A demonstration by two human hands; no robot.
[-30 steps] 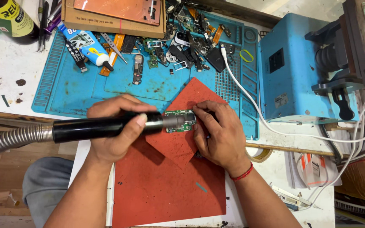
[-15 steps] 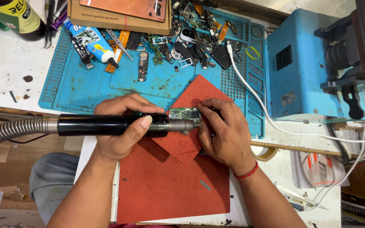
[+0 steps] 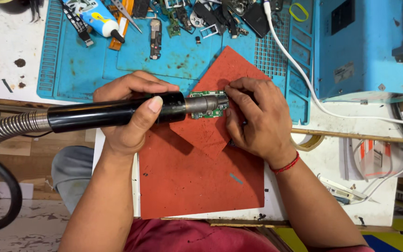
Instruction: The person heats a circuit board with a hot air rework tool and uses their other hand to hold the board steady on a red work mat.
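The left hand (image 3: 134, 112) is curled shut, thumb on top, arm coming from 7 o'clock. The right hand (image 3: 255, 119) pinches with bent fingers, arm from 5 o'clock.

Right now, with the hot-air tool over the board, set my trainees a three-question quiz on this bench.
1. True or false: the left hand grips the black hot-air handpiece.
2. What lies directly under the green circuit board?
A. the blue work mat
B. a red pad
C. bare white bench
3. Fill in: the right hand wears a red ____ at the wrist.

Key
1. True; its metal nozzle lies over the board.
2. B; the red pad lies partly on the blue work mat.
3. Thread band.
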